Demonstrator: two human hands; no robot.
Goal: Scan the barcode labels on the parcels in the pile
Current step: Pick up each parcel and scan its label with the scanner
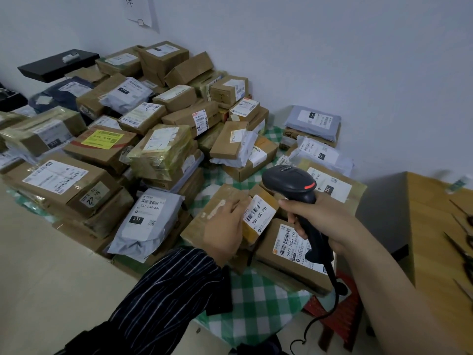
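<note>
The worktop [256,311] is covered with a green-and-white checked cloth, which shows bare at 6 o'clock and in a small gap near the middle. A pile of parcels [163,149], brown cardboard boxes and grey mailer bags, covers it from 8 round to 12 o'clock. At 1 o'clock a smaller stack [312,124] lies against the wall. A flat box [289,254] with a white label lies at 5 o'clock.

Head-worn wide view, angled forward and down, near parcel pile [163,149]
</note>
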